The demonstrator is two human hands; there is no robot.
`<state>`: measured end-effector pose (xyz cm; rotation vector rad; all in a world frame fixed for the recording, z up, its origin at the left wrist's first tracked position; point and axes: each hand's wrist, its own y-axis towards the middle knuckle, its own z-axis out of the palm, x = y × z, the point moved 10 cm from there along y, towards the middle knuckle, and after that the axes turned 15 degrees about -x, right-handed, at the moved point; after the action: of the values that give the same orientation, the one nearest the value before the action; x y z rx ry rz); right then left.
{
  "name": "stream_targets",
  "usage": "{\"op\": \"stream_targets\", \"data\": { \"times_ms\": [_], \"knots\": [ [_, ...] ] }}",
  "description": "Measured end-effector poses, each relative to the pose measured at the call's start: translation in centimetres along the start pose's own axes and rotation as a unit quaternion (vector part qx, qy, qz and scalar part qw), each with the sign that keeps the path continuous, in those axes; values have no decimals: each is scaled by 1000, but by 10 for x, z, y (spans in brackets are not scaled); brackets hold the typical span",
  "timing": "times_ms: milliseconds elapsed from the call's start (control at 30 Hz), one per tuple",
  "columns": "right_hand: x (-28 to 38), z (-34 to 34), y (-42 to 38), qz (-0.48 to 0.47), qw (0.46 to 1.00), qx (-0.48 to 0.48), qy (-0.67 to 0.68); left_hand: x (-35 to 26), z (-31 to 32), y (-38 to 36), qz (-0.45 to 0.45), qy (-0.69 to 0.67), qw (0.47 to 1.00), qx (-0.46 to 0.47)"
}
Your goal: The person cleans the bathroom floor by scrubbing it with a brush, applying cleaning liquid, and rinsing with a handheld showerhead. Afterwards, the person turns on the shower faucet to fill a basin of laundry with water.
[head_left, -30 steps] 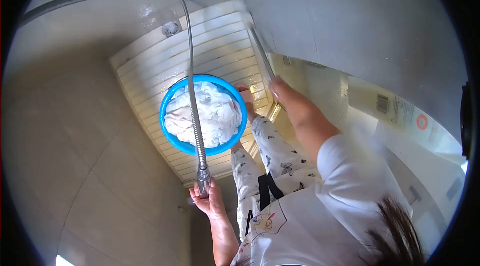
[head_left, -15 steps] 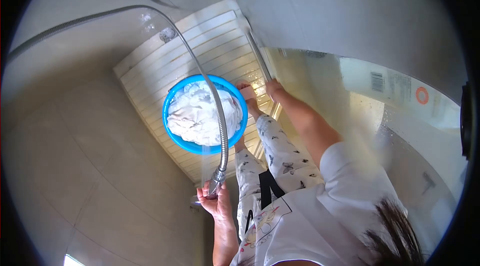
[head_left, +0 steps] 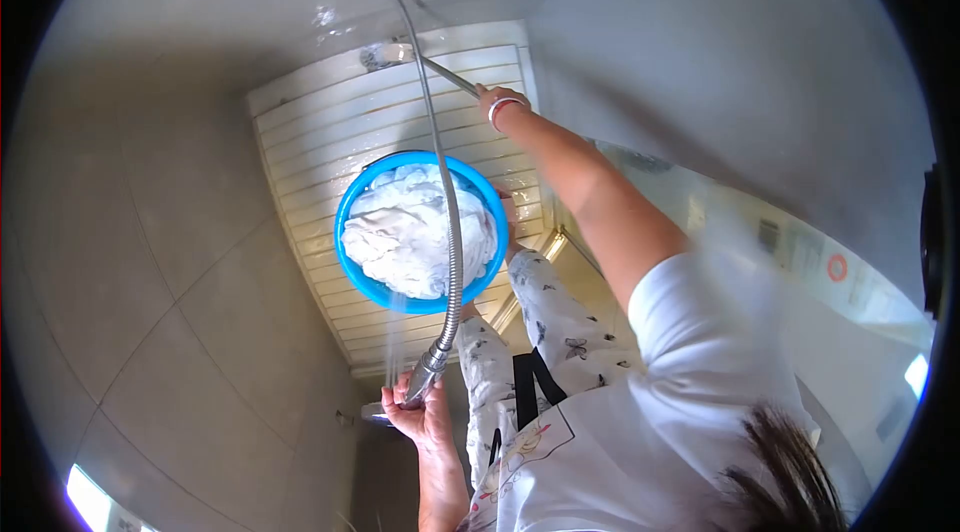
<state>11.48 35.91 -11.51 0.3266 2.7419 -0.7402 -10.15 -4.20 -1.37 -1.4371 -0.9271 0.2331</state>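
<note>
My left hand [head_left: 415, 417], low in the view, is wrapped round a chrome shower head [head_left: 424, 381] with water streaming out beside it. From it a metal hose [head_left: 447, 202] arches up across the blue basin [head_left: 341, 254]. White wet cloth [head_left: 415, 232] fills that basin, which stands on the slatted floor [head_left: 300, 222]. My right hand [head_left: 500, 102], a red and white band at its wrist, grips a long thin stick [head_left: 450, 76]. The stick's far end reaches a pale head [head_left: 398, 52] at the floor's back edge.
Grey walls [head_left: 200, 262] close in on the left and back. My feet are partly hidden beside the basin, below the patterned trousers [head_left: 545, 302]. On the right lies a pale translucent sheet [head_left: 800, 252] with printed labels.
My right hand has swung up and left with the stick, its far end moving from the floor's right edge to the back. My left hand keeps hold of the running shower head; the view has shifted.
</note>
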Motion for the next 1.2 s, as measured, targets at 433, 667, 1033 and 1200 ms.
{"op": "stream_targets", "data": {
  "times_ms": [433,667,1033,1200],
  "knots": [
    [-193,24,20,12,994,-73,-80,-13,-6,16,-18,-57,997,42],
    [27,53,51,-163,980,-39,-105,-28,-8,33,-36,-113,991,57],
    [10,71,78,-131,975,-28,-179,-62,-11,38,-41,-265,963,34],
    [-163,17,77,-9,973,-25,-229,-48,-4,26,-67,-258,961,69]
  ]
}}
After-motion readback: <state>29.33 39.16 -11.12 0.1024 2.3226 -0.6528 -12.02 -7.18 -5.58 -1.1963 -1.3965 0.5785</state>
